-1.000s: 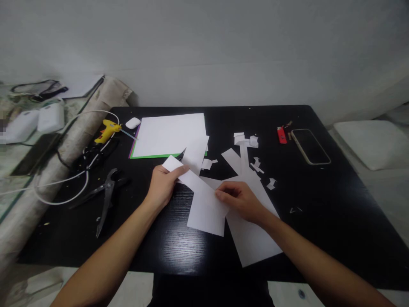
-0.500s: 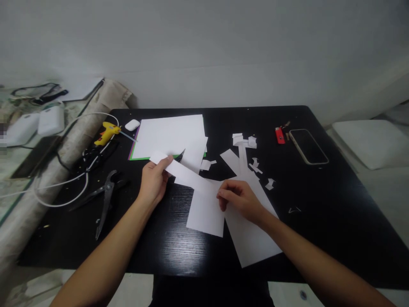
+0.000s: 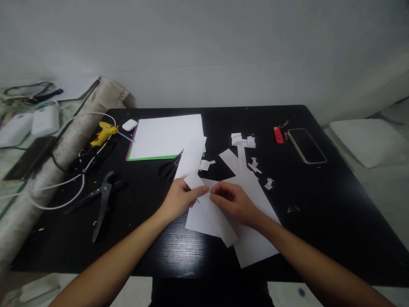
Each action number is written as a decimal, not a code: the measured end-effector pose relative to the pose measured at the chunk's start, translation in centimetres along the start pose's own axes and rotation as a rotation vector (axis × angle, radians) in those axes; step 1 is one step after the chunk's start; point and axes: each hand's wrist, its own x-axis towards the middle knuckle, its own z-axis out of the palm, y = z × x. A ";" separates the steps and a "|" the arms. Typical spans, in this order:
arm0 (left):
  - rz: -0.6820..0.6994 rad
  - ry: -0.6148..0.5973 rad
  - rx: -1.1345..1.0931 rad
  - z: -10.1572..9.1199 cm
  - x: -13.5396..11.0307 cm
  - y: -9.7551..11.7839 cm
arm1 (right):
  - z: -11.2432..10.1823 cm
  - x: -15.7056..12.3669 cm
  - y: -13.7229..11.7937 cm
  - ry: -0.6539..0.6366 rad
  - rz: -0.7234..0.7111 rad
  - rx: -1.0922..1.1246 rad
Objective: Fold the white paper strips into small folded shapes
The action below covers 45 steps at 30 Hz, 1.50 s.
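Note:
Both my hands meet at the middle of the black table [image 3: 335,204]. My left hand [image 3: 179,198] pinches the upper end of a white paper strip [image 3: 220,221], fingers closed on it. My right hand [image 3: 233,201] grips the same strip just to the right, fingers curled over it. The strip runs down and right from the hands, over a larger white cut sheet [image 3: 252,243] that lies flat under my right wrist.
A stack of white sheets over green and purple ones [image 3: 166,136] lies at the back. Black scissors [image 3: 171,168], pliers [image 3: 102,198], a yellow glue gun [image 3: 102,132], earbud case [image 3: 129,125], paper scraps [image 3: 244,143], red lighter [image 3: 277,134] and phone [image 3: 306,146] lie around.
My left hand has swung right and toward me with the strip's end, coming close to my right hand. The strip now points down-right, and the scissors show uncovered.

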 end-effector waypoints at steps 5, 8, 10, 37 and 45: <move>-0.013 0.051 0.023 0.0 -0.1 0.1 | -0.1 0.0 0.1 0.003 0.015 -0.042; 0.008 0.148 -0.006 -0.8 0.3 0.1 | -0.3 0.0 0.0 0.003 0.011 -0.063; 0.049 0.234 -0.039 -1.5 0.8 0.1 | -0.5 0.0 -0.1 0.003 0.021 -0.075; 0.035 0.054 -0.014 -0.8 0.4 0.1 | -0.4 0.1 0.0 -0.025 0.032 0.002; 0.006 0.015 -0.001 -0.5 0.3 -0.4 | -0.5 0.1 0.1 -0.031 0.056 0.005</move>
